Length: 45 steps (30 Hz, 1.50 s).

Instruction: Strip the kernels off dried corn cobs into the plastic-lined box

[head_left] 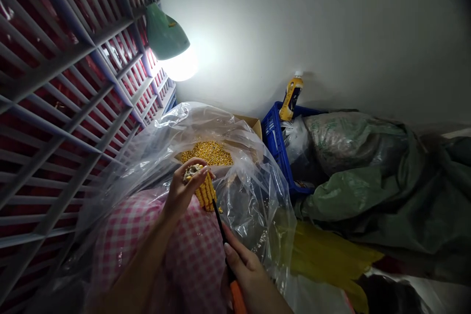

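My left hand [186, 187] is closed around the upper end of a yellow corn cob [206, 194], which tilts over my lap. Part of the cob's top looks bare and pale. In my right hand [245, 267] is a screwdriver [235, 289] with an orange and black handle and a dark shaft. Its tip touches or lies very close to the kernels at the cob's lower right side. Beyond the cob, loose corn kernels [209, 152] lie heaped in a large clear plastic bag [250, 196].
A lit green lamp [167, 34] hangs on the slatted plastic crates [69, 73] at left. Right of the bag stands a blue crate [272, 132] with a yellow-labelled bottle [292, 95]. Full sacks [360, 142] and green sheeting [353, 196] lie farther right, against the white wall [331, 24].
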Motion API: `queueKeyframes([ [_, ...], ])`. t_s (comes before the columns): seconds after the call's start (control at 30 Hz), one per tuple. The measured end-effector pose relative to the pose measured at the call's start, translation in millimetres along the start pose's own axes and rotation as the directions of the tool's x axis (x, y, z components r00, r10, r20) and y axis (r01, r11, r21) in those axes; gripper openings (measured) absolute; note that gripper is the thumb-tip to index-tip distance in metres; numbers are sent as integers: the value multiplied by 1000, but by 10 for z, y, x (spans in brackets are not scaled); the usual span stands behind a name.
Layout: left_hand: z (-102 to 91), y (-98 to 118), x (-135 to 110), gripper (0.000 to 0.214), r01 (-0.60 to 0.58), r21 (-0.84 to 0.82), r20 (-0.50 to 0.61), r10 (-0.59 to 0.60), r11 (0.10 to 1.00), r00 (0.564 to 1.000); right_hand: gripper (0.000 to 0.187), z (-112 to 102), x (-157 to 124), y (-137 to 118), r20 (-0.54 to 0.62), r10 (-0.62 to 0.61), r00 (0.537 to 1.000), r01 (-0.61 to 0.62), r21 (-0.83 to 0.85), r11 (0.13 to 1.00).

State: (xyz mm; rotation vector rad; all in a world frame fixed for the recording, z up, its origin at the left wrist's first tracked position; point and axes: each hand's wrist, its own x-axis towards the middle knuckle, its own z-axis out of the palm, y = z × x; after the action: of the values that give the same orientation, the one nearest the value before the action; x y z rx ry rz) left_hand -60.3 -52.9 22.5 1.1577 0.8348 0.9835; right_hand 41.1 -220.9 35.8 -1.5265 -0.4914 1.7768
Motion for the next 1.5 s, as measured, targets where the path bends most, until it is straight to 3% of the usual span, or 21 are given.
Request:
queueKeyframes([
  [0.27, -20, 126, 177, 47, 125, 157, -15, -124, 980, 992, 102, 72, 86, -70, 18, 42, 999, -45, 190, 981],
  [0.4, -8, 87, 190, 48, 46, 71, -59, -42, 996, 997, 107, 60, 123, -180, 87, 63, 994, -85, 278, 957],
  [0.5, -16, 32, 155, 63, -32, 153, -60, 42, 988, 997, 103, 29, 152, -197, 95, 58, 994, -86, 323, 943],
  [0.6, -28, 11, 124, 41, -53, 310, -107, 90, 949, 990, 99, 1, 132, -216, 112, 75, 991, -107, 311, 944],
  [0.67, -39, 23, 119, 29, -67, 341, -78, 100, 937, 992, 99, -10, 90, -247, 130, 71, 989, -106, 280, 954],
  [0.8, -77, 34, 132, 29, -53, 320, 19, 50, 946, 999, 102, -18, 40, -283, 147, 74, 986, -112, 267, 957],
  [0.9, -103, -15, 137, 56, -48, 268, 48, 36, 962, 998, 107, -19, 88, -233, 132, 94, 987, -129, 287, 949],
  [1.0, -97, -83, 115, 85, 13, 177, 2, -14, 984, 1000, 105, -19, 162, -167, 92, 87, 992, -111, 296, 949],
  [1.1, -57, -124, 76, 80, 111, 148, -65, -102, 983, 993, 107, -25, 180, -181, 83, 87, 993, -107, 273, 956],
  [1.2, -14, -134, 48, 73, 123, 196, -85, -108, 973, 991, 103, -72, 137, -290, 118, 119, 986, -143, 215, 966],
  [1.33, -4, -113, 48, 74, 85, 247, -124, -56, 965, 991, 84, -221, 73, -458, 105, 130, 986, -136, 55, 989],
  [1.43, -27, -63, 66, 76, 81, 167, -111, -63, 983, 992, 60, -318, 42, -518, 56, -10, 998, 21, -213, 977],
  [1.5, -42, -24, 78, 78, 86, 91, -74, -80, 992, 994, 49, -326, 32, -506, 22, -143, 989, 138, -440, 887],
])
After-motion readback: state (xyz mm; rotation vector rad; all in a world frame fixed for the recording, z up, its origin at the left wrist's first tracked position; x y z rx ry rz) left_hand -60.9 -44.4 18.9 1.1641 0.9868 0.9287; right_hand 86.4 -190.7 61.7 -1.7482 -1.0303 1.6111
